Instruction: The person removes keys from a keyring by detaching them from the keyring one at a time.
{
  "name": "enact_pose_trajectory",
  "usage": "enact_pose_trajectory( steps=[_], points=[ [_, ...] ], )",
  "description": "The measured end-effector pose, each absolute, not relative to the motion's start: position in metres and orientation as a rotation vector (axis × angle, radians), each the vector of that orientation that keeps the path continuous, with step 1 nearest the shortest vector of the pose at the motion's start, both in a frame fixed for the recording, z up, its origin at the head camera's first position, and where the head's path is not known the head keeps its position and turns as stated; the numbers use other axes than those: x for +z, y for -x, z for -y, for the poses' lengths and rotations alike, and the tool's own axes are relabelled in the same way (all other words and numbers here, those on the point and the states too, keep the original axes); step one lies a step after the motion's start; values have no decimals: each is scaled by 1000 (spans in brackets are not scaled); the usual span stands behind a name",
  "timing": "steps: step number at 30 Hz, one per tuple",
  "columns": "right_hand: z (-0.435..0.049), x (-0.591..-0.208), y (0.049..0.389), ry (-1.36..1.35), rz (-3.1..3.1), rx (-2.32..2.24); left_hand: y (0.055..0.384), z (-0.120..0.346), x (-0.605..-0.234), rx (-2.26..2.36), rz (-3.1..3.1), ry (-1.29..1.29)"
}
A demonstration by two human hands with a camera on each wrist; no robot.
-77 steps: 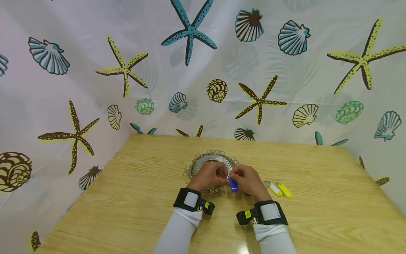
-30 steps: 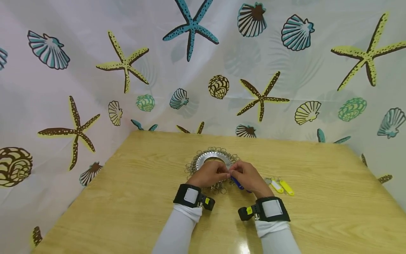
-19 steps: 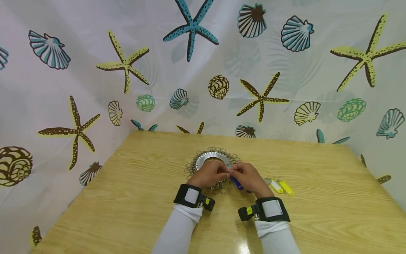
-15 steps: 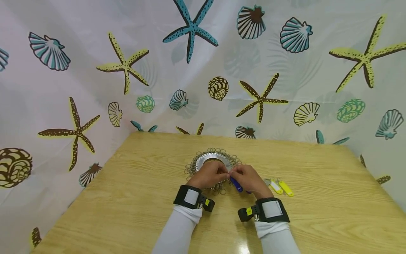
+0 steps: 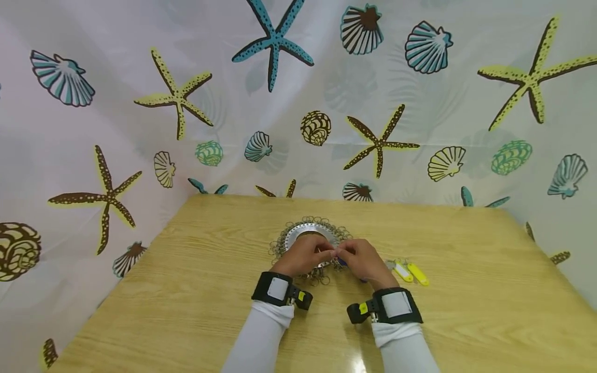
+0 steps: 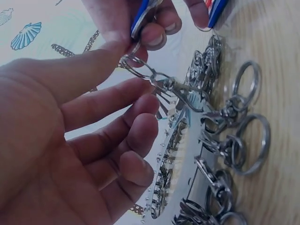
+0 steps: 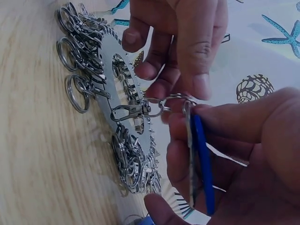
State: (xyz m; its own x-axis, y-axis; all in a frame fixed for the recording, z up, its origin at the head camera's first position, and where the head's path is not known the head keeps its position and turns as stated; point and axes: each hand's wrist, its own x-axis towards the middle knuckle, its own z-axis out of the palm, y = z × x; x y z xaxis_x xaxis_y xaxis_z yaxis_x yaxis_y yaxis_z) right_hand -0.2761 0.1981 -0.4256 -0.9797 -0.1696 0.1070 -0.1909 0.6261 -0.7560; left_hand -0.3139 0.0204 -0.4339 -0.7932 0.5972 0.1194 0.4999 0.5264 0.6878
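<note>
A silver metal ring disc with many swivel clips and split rings around its rim rests on the table under my hands. My left hand pinches a split ring between thumb and forefinger. That split ring hangs from a swivel clip hooked to the disc's edge. My right hand meets it fingertip to fingertip, pinching a blue key tag and a flat metal key right at the split ring. In the head view the blue tag is mostly hidden by the right fingers.
Two yellow key tags with keys lie on the wooden table right of the right hand. Part of another blue tag shows beneath that hand. A shell-and-starfish curtain stands behind the table.
The blue tag, hanging visibly below the right fingers earlier, has turned and is now mostly behind them. Both hands stay together at the disc's right side. The head view has shifted slightly.
</note>
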Motion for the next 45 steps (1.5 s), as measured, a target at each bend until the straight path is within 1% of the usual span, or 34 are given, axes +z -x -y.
enact_pose_trajectory(
  steps=[6,15,21,33,45],
  points=[
    [-197,-422,276,-471,2809,1309,314,-17,-435,1135,-2619,-961],
    [-196,-421,272,-296,2825,1307,313,-20,-433,1116,-2628,-946],
    [-196,-423,273,-262,2828,1294,313,-20,-433,1072,-2652,-937],
    [-194,-424,275,-253,2796,1295,315,-18,-431,1023,-2706,-979],
    [-194,-425,277,-281,2785,1276,315,-18,-432,1106,-2682,-881]
  ],
)
